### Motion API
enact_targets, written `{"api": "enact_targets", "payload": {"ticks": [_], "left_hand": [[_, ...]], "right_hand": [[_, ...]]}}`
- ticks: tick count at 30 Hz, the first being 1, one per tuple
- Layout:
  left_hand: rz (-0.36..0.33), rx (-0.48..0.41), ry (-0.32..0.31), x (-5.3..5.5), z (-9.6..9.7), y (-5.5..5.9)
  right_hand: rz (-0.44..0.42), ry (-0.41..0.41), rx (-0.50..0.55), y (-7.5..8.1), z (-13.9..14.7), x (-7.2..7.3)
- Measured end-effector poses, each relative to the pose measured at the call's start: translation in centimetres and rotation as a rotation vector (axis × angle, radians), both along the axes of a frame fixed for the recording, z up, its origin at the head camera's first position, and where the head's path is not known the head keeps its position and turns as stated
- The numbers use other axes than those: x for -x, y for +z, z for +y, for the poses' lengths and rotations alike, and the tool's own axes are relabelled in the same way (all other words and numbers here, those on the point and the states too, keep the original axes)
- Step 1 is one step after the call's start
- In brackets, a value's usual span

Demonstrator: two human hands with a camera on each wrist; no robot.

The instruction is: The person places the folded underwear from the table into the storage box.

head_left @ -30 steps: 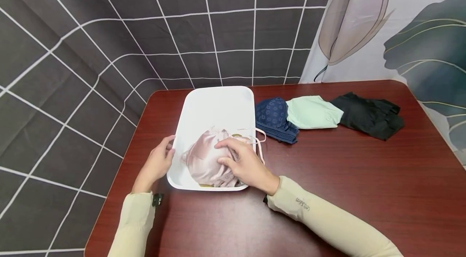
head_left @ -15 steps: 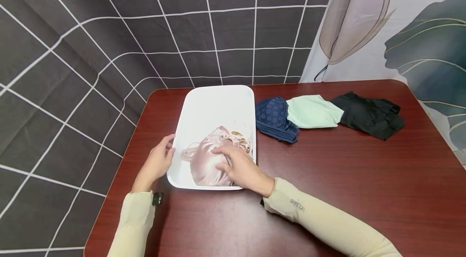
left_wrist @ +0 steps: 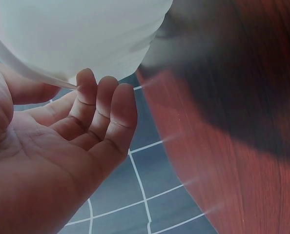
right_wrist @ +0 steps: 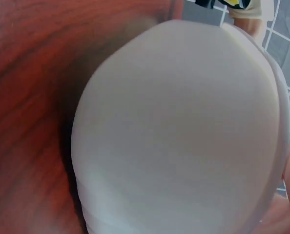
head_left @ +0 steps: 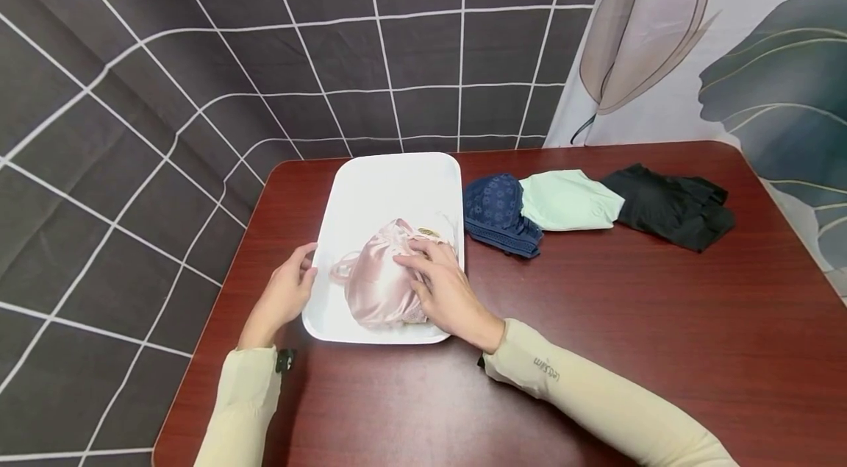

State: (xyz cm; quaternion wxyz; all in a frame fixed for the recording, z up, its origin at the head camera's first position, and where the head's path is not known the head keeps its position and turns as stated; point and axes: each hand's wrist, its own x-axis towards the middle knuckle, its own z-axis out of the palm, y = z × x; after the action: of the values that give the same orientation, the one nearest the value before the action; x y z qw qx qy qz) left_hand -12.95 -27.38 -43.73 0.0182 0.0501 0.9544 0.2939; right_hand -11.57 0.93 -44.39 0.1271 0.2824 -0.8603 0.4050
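Observation:
A white plastic bin point(head_left: 390, 187) stands on the table, holding a pink satin bra point(head_left: 377, 283) in its near part. The bra's cup faces up and a loop of strap lies to its left. My left hand point(head_left: 286, 294) holds the bin's left rim; in the left wrist view, its curled fingers point(left_wrist: 120, 109) meet the rim. My right hand point(head_left: 446, 290) reaches over the near right rim, its extended fingers touching the bra's right side. In the right wrist view the bin's wall point(right_wrist: 174, 122) fills most of the picture and hides much of that hand.
Right of the bin, in a row along the table's back, lie a navy lace bra point(head_left: 499, 213), a folded mint-green garment point(head_left: 569, 201) and a black garment point(head_left: 668, 206). Dark grid-patterned cloth point(head_left: 423, 55) hangs behind and at the left of the brown table point(head_left: 595, 320).
The pink straps that hung over the bin's right rim are now inside it. The bra has shifted slightly toward the back, and my right fingers have spread a little. My left hand stays put.

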Motion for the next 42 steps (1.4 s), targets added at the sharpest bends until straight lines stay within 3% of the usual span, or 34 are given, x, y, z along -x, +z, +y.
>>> {"api": "enact_targets", "payload": {"ticks": [5, 9, 14, 18, 28, 36, 42], "left_hand": [[-0.007, -0.001, 0.008, -0.1, 0.1, 0.0], [0.009, -0.002, 0.004, -0.1, 0.0, 0.0], [0.023, -0.001, 0.002, 0.0, 0.0, -0.1], [0.004, -0.001, 0.012, 0.0, 0.0, -0.2], [-0.005, 0.005, 0.009, 0.1, 0.0, -0.1], [0.004, 0.006, 0.003, 0.1, 0.0, -0.1], [-0.004, 0.004, 0.004, 0.0, 0.1, 0.2]], "right_hand": [[-0.103, 0.009, -0.170, 0.5, 0.1, 0.0], [-0.178, 0.071, -0.233, 0.8, 0.1, -0.1], [-0.191, 0.165, -0.230, 1.0, 0.1, -0.4], [-0.210, 0.168, -0.175, 1.5, 0.7, -0.3], [-0.218, -0.030, 0.091, 2.6, 6.2, 2.5], [-0.241, -0.203, 0.122, 2.4, 13.2, 4.6], [-0.249, -0.307, 0.111, 2.3, 17.2, 5.0]]}}
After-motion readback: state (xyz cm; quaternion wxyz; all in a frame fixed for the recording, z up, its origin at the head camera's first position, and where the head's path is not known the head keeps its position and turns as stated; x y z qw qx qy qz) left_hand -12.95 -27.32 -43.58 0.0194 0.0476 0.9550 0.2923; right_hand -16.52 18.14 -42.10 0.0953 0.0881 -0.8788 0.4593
